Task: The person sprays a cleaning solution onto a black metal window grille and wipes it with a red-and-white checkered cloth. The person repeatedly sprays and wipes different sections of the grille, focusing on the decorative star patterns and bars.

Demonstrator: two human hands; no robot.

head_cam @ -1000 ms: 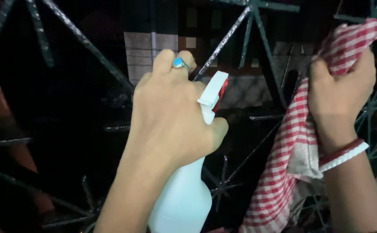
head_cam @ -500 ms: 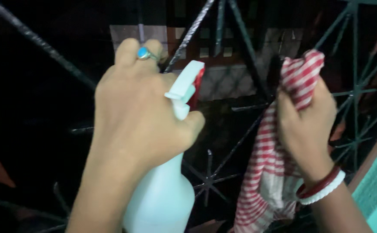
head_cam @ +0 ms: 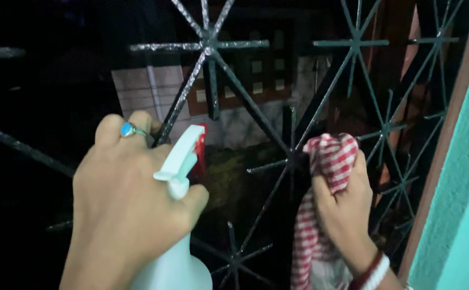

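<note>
A: Quick pass. Left hand?

B: Wrapped round the neck of a white spray bottle, fingers curled tight on it, one up by the red trigger. Blue-stone ring on one finger. Nozzle faces the dark metal window grille.

A: Right hand?

B: Clamped on a red-and-white checked cloth, bunched at the top and pressed against a grille bar near the middle, beside a star-shaped joint. The rest of the cloth hangs down past the wrist. Red and white bangles on that wrist.

A: Where's the bottle relative to the grille?

B: Just in front of it, lower left part; touching or not, can't tell.

A: Progress?

B: Judgement only: mid-wipe. Upper bars near the top star glisten, maybe wet; too dark to say which bars are clean. Bars at the right edge by the teal wall show no sheen, likely not yet wiped.

A: Background?

B: Tiled building wall outside, dim.
</note>
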